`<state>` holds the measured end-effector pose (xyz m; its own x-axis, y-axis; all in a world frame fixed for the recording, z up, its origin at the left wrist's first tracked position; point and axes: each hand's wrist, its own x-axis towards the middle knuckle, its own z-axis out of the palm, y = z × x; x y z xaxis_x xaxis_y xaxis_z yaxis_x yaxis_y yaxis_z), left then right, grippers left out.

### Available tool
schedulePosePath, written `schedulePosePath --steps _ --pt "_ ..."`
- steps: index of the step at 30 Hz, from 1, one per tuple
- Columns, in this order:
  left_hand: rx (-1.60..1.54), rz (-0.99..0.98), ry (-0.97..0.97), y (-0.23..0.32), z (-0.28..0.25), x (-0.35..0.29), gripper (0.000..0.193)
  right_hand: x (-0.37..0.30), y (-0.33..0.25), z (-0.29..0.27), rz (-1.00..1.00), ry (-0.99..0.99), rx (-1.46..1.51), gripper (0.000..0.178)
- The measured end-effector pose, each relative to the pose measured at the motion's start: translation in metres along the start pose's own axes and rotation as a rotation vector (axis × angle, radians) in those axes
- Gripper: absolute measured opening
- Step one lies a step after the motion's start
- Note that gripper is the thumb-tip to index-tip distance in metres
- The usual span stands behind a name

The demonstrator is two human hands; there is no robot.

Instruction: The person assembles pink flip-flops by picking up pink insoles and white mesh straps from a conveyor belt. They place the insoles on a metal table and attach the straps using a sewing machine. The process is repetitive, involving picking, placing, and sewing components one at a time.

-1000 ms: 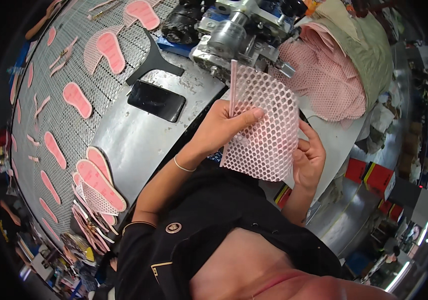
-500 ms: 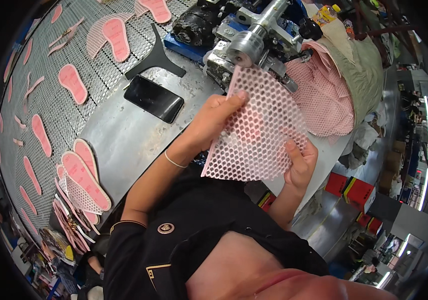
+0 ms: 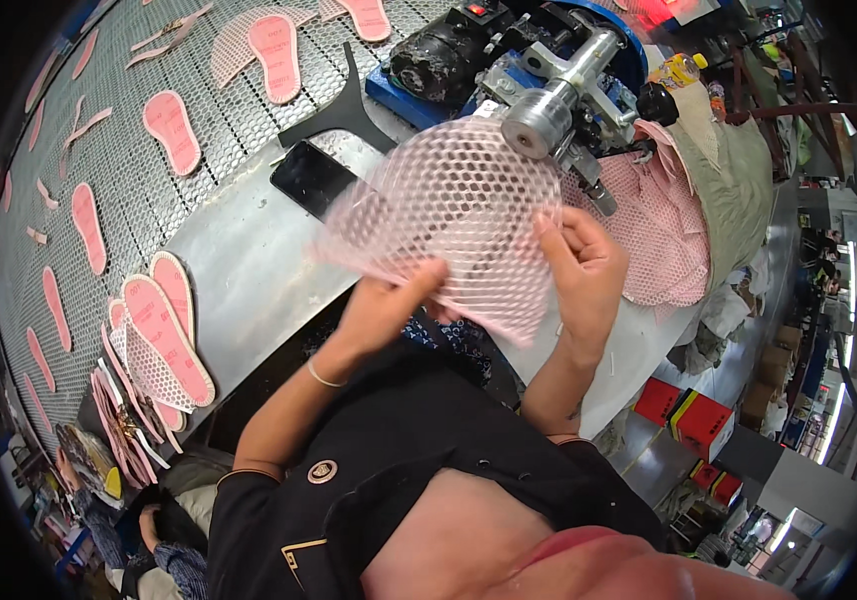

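A pink mesh fabric piece [image 3: 449,200] is stretched between both hands in front of the machine's metal roller [image 3: 539,122]; its left part is blurred by motion. My left hand [image 3: 389,310] pinches its near edge, thumb on top. With bent fingers, my right hand [image 3: 581,262] grips its right side. The upper edge of the mesh lies close to the roller; whether it touches cannot be made out. Partly behind the mesh, a black phone [image 3: 311,178] lies on the metal table. More pink mesh pieces [image 3: 664,225] are heaped right of the machine.
Pink insoles [image 3: 171,132] lie spread over the perforated surface at the left. Several stacked insoles [image 3: 164,325] and straps [image 3: 119,425] sit at the table's near left. A dark bracket [image 3: 344,115] stands beside the phone. Red boxes [image 3: 694,420] are on the floor at right.
The mesh has turned, its edge swinging from upright at the left to along the near side, now partly over the phone. My left hand moved down and left; my right hand moved up. The view shifted.
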<state>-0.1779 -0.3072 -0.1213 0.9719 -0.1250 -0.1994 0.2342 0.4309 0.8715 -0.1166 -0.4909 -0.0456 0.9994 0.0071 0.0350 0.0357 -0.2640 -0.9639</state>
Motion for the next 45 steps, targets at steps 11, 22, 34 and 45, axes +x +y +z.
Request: schedulePosePath --steps 11,22,34,45 --pt "-0.27 -0.016 -0.142 -0.023 0.035 0.021 0.058 -0.018 -0.009 0.006 -0.372 0.158 -0.337 0.024" --pt "0.909 0.593 0.005 0.066 -0.071 -0.034 0.031 -0.015 -0.016 0.112 -0.761 -0.377 -0.749 0.053" --pt "1.655 0.075 1.479 0.028 -0.325 0.145 0.088 -0.011 0.022 0.11 -0.134 -0.302 0.136 0.027" --pt "1.165 0.005 1.126 0.089 -0.294 0.059 0.095 0.072 -0.043 0.28 -0.112 -0.478 0.825 0.042"
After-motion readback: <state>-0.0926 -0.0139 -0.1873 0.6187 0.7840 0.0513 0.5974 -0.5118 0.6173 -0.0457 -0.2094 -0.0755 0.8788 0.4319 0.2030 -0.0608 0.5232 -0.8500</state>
